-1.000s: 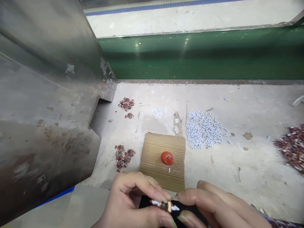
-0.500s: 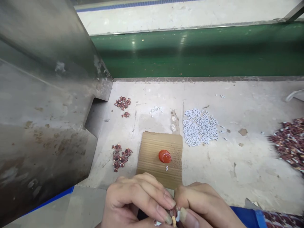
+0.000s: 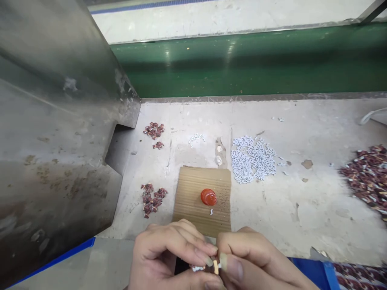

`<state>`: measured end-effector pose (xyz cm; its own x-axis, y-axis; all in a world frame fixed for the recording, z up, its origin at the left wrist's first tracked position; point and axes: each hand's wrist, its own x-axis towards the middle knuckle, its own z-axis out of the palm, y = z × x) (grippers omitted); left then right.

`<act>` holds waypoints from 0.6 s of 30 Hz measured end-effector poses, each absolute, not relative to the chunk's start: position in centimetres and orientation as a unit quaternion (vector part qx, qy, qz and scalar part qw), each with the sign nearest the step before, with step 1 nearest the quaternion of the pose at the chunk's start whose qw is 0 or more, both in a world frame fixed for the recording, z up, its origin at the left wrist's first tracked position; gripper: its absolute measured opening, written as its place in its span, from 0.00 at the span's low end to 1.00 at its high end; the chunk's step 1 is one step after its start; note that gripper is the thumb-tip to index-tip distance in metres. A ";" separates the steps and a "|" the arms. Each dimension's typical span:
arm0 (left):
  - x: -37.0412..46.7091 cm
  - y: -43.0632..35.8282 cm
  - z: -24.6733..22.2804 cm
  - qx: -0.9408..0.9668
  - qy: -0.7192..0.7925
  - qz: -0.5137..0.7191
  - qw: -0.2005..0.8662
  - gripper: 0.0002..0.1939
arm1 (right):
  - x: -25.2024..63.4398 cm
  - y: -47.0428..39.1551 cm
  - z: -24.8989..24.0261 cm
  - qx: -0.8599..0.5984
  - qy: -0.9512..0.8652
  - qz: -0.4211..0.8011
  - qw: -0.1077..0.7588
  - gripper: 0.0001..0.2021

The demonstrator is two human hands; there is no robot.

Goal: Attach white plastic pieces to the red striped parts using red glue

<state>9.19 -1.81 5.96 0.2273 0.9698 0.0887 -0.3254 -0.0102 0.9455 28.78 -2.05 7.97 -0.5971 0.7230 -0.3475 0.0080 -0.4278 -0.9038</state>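
Note:
At the bottom centre, my left hand [image 3: 169, 253] is closed on a small dark-brown piece [image 3: 208, 269] with white and yellowish parts, its kind unclear. My right hand [image 3: 256, 257] meets it from the right, thumb and forefinger pinching a tiny white piece [image 3: 220, 266] against it; the fingers hide most of both. Just beyond the hands lies a corrugated cardboard sheet [image 3: 190, 189]. On it are a shiny orange-red blob [image 3: 208, 197] and one loose white S-shaped piece [image 3: 211, 212].
A pile of white curved pieces [image 3: 252, 159] lies right of the cardboard, a smaller cluster [image 3: 197, 138] behind it. Brown pieces form clusters at left [image 3: 152, 199] and a big heap [image 3: 367, 177] at right. A metal panel [image 3: 60, 121] rises at left; a green belt [image 3: 242, 64] crosses behind.
The held brown piece has turned slightly between my fingers, and my right thumb has shifted a little left and up. The whole view has moved slightly.

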 end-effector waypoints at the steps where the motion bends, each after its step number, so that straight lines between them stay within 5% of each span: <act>1: 9.2 -1.9 5.9 0.471 0.337 0.520 0.627 0.18 | 28.7 -1.8 7.9 -0.362 -0.478 0.763 0.240 0.29; 18: 9.3 -2.2 5.9 0.411 0.349 0.491 0.684 0.14 | 28.5 -1.3 8.3 -0.362 -0.263 0.867 0.219 0.30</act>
